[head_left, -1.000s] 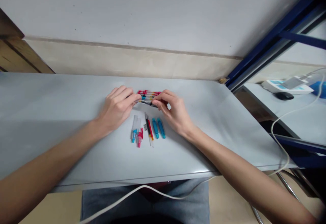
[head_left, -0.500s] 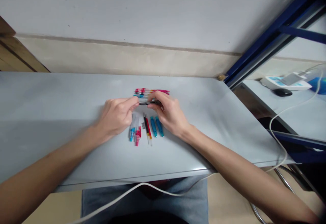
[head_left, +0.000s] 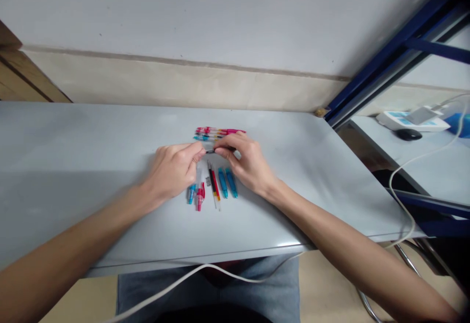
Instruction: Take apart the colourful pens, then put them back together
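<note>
Between my two hands lies a thin black pen or pen part (head_left: 210, 151), held level just above the table; most of it is hidden by fingers. My left hand (head_left: 172, 170) pinches its left end, and my right hand (head_left: 248, 161) pinches its right end. Below them are a clear pen barrel with a blue end (head_left: 191, 194), one with a pink clip (head_left: 200, 196), small springs (head_left: 208, 181), black and red refills (head_left: 214, 181), and two blue barrel pieces (head_left: 223, 184). Pink and blue pens (head_left: 220, 131) lie behind my hands.
The grey table (head_left: 91, 142) meets a wall at the back. A white cable (head_left: 205, 265) crosses in front of the table and rises at the right. Past a blue metal frame (head_left: 348, 93) stand a white device (head_left: 414, 119) and a black mouse (head_left: 408, 134).
My left hand has moved slightly right, closer to my right hand, so less of the black piece shows between them. The parts on the table have stayed put.
</note>
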